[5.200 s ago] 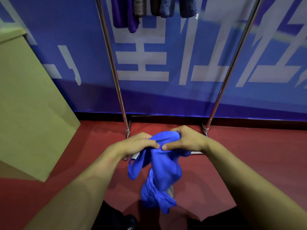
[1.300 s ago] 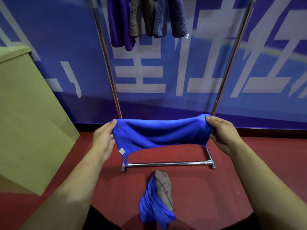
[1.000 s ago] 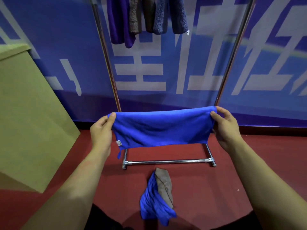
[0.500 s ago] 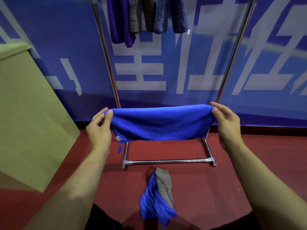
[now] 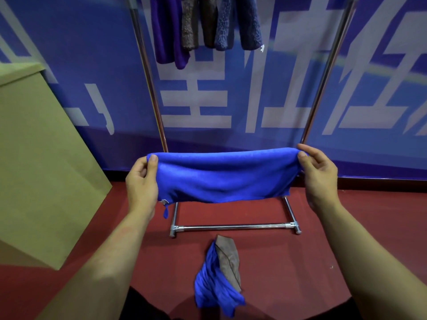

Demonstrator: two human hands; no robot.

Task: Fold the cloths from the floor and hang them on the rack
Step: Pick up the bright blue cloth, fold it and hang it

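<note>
Left hand [image 5: 141,181] and right hand [image 5: 320,175] pinching folded blue cloth [image 5: 223,176] taut before rack [image 5: 233,227], crumpled cloths [image 5: 218,278] on floor [image 5: 300,262]

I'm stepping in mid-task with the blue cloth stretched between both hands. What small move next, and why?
Probably raise the blue cloth toward the rack: the left hand and right hand hold it folded and level, and hung cloths are above.

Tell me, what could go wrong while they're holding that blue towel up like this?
Each hand, left hand and right hand, only pinches an end of the blue cloth, so the fold could slip open. The floor cloths lie near the feet, perhaps a tripping hazard.
</note>
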